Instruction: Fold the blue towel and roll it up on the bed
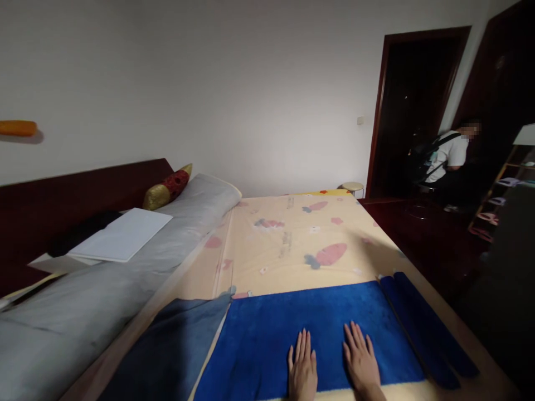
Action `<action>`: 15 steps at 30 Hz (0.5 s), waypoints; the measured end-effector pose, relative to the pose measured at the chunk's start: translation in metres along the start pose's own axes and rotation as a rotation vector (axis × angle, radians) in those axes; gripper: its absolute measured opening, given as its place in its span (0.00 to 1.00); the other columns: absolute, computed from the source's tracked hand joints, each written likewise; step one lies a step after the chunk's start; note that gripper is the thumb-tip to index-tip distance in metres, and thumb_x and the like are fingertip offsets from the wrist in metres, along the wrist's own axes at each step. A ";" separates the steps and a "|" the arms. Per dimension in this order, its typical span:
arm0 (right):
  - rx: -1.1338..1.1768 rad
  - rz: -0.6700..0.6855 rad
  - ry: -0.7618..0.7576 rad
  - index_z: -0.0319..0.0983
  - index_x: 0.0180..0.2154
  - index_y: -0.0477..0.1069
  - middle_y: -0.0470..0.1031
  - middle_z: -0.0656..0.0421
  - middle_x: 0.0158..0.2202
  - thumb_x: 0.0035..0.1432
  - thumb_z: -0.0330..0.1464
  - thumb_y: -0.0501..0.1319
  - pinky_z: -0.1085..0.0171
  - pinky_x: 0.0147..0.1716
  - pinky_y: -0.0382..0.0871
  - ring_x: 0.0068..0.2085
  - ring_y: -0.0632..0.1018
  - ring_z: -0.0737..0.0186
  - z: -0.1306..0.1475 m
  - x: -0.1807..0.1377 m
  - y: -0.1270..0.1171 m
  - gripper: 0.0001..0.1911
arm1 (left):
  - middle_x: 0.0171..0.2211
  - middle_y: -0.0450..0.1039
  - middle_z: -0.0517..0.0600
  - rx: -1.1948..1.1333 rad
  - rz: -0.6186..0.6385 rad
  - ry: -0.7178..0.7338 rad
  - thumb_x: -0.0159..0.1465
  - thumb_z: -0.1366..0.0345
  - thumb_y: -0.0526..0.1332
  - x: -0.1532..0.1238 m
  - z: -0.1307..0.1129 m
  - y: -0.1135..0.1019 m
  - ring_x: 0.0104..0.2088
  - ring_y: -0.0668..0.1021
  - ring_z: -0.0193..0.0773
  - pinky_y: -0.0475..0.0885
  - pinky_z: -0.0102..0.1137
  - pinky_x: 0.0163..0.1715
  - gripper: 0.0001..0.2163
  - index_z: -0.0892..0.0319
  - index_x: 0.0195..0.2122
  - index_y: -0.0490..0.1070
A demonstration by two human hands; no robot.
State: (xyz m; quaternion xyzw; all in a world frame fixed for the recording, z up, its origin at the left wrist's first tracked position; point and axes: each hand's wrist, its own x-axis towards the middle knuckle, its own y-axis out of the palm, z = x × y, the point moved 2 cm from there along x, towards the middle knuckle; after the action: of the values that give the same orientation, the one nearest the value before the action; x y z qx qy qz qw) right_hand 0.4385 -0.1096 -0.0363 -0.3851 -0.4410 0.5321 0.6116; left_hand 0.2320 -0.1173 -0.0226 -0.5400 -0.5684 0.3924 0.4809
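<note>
While flat, both hands (330, 365) press blue towel (309, 328)

Two hands: left hand (302, 368), right hand (361, 361); one blue towel (292, 328); one cushion (167, 186); one stool (352, 187); one person (449, 156).

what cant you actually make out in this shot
Head view only:
- Left hand and right hand: wrists cut off by the bottom edge.
- Blue towel: near edge hidden under the hands.
- Person in the doorway: mostly lost in darkness.
- Shelf items: too small and dim.
</note>
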 end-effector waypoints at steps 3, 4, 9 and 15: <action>-0.098 -0.068 0.141 0.44 0.65 0.48 0.44 0.61 0.68 0.64 0.49 0.38 0.48 0.64 0.47 0.68 0.50 0.57 -0.063 -0.006 -0.011 0.32 | 0.67 0.47 0.44 0.004 0.007 0.000 0.69 0.61 0.38 0.001 -0.003 -0.006 0.66 0.56 0.36 0.55 0.40 0.64 0.23 0.51 0.65 0.42; -0.116 -0.082 0.171 0.43 0.65 0.47 0.44 0.61 0.68 0.64 0.49 0.37 0.48 0.64 0.48 0.68 0.50 0.58 -0.081 -0.009 -0.013 0.33 | 0.67 0.47 0.44 0.004 0.013 -0.002 0.69 0.61 0.38 0.001 -0.005 -0.008 0.66 0.56 0.36 0.56 0.41 0.64 0.23 0.51 0.65 0.42; -0.122 -0.105 0.193 0.42 0.66 0.46 0.45 0.59 0.68 0.63 0.51 0.35 0.49 0.63 0.50 0.68 0.49 0.57 -0.123 -0.017 -0.016 0.35 | 0.67 0.48 0.45 0.010 0.043 -0.002 0.68 0.59 0.40 0.002 -0.005 -0.014 0.66 0.56 0.37 0.55 0.42 0.64 0.24 0.50 0.65 0.45; -0.120 -0.139 0.150 0.41 0.66 0.46 0.47 0.58 0.68 0.63 0.51 0.36 0.49 0.64 0.49 0.68 0.50 0.56 -0.119 -0.016 -0.014 0.36 | 0.67 0.47 0.49 0.044 -0.046 -0.398 0.64 0.54 0.40 -0.016 0.105 -0.043 0.67 0.54 0.41 0.52 0.49 0.63 0.28 0.55 0.65 0.52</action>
State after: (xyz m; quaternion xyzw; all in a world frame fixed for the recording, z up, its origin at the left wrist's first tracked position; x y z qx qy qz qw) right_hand 0.5553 -0.1270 -0.0631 -0.4280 -0.4508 0.4307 0.6543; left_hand 0.1192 -0.1297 -0.0076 -0.4278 -0.6558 0.4927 0.3797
